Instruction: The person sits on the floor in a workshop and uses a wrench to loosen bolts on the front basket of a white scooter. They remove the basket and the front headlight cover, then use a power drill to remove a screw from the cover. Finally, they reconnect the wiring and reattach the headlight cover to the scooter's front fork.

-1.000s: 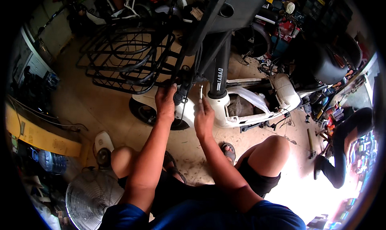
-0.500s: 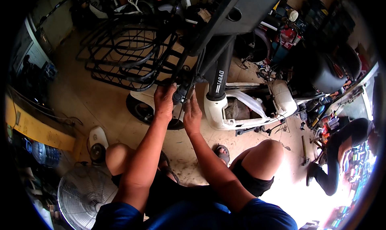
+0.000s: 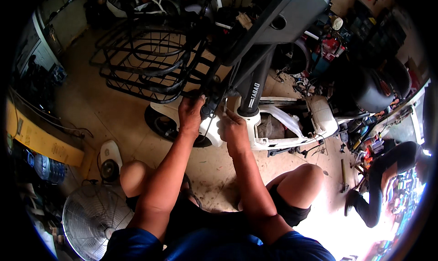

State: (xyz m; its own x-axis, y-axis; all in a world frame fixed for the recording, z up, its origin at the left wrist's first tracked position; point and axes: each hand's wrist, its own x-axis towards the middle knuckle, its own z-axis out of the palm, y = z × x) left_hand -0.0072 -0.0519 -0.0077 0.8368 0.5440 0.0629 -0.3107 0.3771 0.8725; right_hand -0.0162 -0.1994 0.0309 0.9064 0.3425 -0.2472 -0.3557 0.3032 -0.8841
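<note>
Seen from above: two bare hands at a black fitting, low on the upright front end, right of a black wire basket. L hand is against fitting's left side, fingers curled; can't tell if it grips. R hand is closed on a slim metal tool, tip up, just right of fitting. Vs half a sec ago, R hand has swung right, away from L hand, which stays put; prob. the tool is between turns, tho can't tell if fitting is loose or tight. Containers: basket, nothing clearly seen inside; open white body shell, right of R hand, w/ grey bundle inside & white strip across opening; clear blue jug, far left, contents unclear
</note>
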